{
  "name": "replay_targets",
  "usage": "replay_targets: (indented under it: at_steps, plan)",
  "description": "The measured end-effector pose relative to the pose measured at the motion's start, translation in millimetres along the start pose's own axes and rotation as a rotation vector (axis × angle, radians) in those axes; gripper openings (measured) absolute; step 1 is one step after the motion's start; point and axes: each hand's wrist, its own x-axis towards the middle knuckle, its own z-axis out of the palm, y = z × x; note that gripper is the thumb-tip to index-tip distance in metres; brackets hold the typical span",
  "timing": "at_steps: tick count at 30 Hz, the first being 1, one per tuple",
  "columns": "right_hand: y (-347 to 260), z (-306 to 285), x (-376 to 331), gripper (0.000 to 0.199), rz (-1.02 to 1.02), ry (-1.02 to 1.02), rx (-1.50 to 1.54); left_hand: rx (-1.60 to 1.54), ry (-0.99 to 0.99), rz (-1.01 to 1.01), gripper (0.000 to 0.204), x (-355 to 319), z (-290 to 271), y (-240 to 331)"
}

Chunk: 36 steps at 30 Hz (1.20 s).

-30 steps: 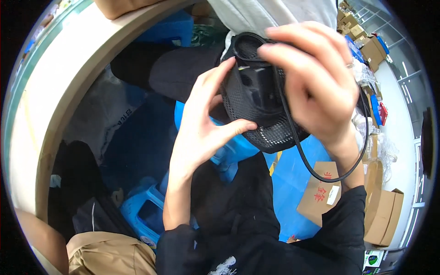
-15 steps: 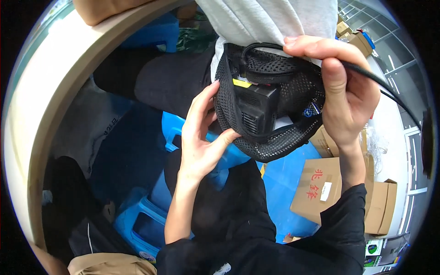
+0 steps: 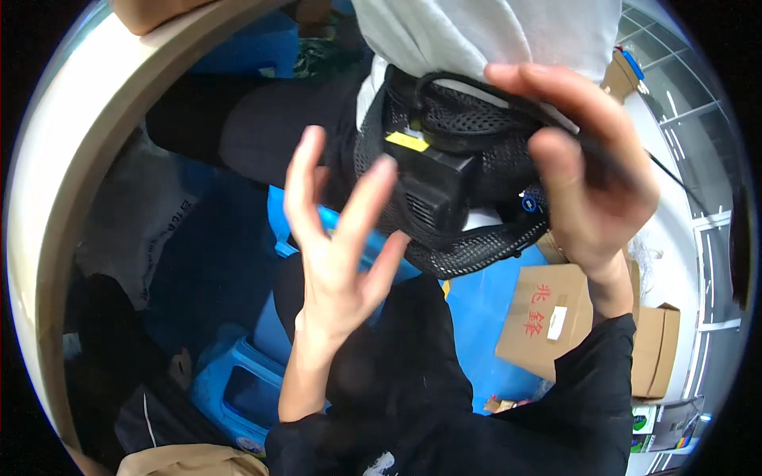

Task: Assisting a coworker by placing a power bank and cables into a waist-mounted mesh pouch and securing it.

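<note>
A black mesh bag [image 3: 484, 258] hangs open against a person in a pale grey shirt. Inside it sits a black boxy device [image 3: 432, 178] with a vented side and a yellow label [image 3: 407, 141]. My left hand [image 3: 337, 262] is open with fingers spread, in front of the bag's left side; its thumb tip is close to the rim. My right hand [image 3: 595, 170], smeared by motion, is at the bag's right side with a black cable [image 3: 548, 117] running between thumb and fingers. The cable loops over the bag's top and trails off to the right.
Cardboard boxes [image 3: 528, 317] stand on the blue floor [image 3: 488, 373] at the right. Blue plastic stools [image 3: 218, 365] are at the lower left. A pale curved table edge [image 3: 48, 238] runs along the left. The other person's dark-clad leg [image 3: 270, 127] extends left of the bag.
My left hand has let go of the bag's left rim and spread its fingers. My right hand has shifted slightly while still at the cable. The bag has moved little.
</note>
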Motion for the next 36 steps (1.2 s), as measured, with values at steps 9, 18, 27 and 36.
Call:
replay_targets:
  at_steps: [9,18,27,36]
  plan:
    - [-4.3,-13.7,-138.2,0.044,0.163,0.086,-0.312,0.135,-0.312,0.190,0.030,7.6,17.5,43.6]
    - [-10.2,89.1,-220.2,0.062,1.265,0.179,0.945,0.173,-0.592,0.204,0.013,16.2,18.7,77.8]
    - [-15.8,86.5,-196.0,0.034,0.767,0.481,1.376,0.338,-0.752,0.327,0.012,-3.7,49.2,114.2]
    - [-2.6,92.2,-212.5,0.031,0.821,0.778,1.457,0.189,-0.783,0.305,0.018,0.2,51.8,115.3]
